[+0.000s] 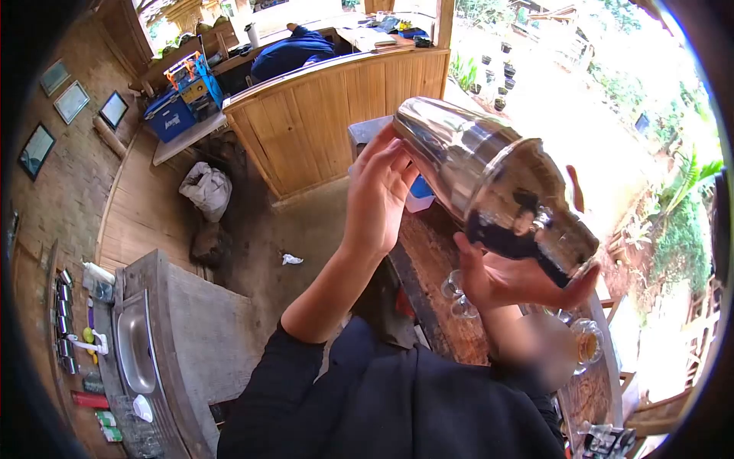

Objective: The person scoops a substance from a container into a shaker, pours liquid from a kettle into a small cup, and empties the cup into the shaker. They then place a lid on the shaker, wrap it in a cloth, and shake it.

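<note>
A shiny metal cocktail shaker [466, 153] is held up in front of me, tilted with its narrower cap end down to the right. My left hand [382, 187] is closed on the wide base end, fingers along its underside. Around the cap end wraps my right hand [520, 275], its palm beneath and fingertips showing on the far side. Reflections cover the metal. Below the shaker, stemmed glasses [461, 294] stand on the wooden counter [436, 268], and a glass jar [587, 340] sits near my right forearm.
A metal sink [138, 344] is at the left. Past the floor stand a wooden partition [329, 134], a blue cooler box [170, 115] and a white sack [206, 190]. A person in dark blue [290, 55] bends behind the partition. Crumpled white paper [291, 260] lies on the floor.
</note>
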`<state>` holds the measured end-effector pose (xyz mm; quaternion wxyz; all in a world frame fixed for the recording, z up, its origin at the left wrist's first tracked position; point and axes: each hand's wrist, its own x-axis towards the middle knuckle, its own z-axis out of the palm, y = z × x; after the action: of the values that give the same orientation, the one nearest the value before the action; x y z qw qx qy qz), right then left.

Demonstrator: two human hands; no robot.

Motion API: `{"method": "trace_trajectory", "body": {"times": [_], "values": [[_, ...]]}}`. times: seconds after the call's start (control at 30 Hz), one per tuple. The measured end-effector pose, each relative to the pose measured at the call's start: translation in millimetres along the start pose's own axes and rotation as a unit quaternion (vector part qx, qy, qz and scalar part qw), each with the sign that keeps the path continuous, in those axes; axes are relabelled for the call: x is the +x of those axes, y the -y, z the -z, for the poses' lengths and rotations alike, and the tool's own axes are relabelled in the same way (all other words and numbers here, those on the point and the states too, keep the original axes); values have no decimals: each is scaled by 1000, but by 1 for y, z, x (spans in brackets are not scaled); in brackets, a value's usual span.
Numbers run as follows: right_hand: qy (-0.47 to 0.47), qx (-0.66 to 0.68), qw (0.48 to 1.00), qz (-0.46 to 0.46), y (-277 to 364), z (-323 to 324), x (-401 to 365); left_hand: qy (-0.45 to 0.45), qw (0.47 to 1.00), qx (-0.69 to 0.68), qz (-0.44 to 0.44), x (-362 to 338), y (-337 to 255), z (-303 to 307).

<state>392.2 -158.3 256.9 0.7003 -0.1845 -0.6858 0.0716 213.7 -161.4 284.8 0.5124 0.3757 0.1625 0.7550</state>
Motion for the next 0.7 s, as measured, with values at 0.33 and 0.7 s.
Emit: {"method": "trace_trajectory", "body": {"times": [0.33,0.7], "values": [[-71,-21,994,82,-8,-9,-22,-62,990,-98,77,-29,14,29],[-19,88,993,-72,-2,3,-41,64,989,-132,18,-25,-2,19]]}}
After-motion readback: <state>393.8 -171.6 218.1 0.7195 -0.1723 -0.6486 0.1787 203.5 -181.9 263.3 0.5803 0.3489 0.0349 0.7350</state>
